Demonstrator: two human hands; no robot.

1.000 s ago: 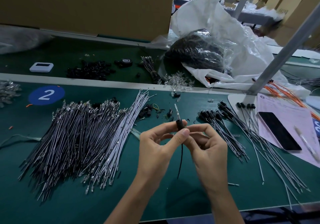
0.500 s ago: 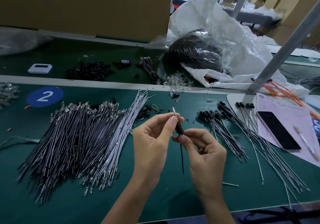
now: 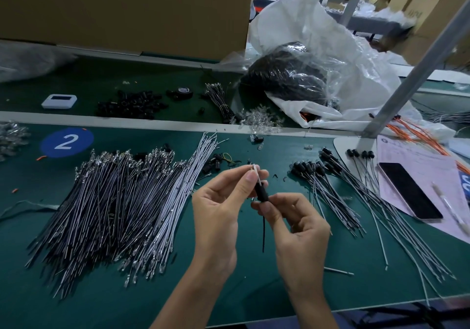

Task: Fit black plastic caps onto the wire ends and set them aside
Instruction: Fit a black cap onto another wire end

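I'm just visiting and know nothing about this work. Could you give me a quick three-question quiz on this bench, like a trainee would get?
1. True or false: the left hand pinches the wire above the black cap.
2. How does the right hand meet the black cap? A. It pinches it between fingertips. B. It presses flat on it. C. It does not touch it.
3. Fill in: the blue round sticker on the green mat reads ___.

Key: 1 true; 2 A; 3 "2".
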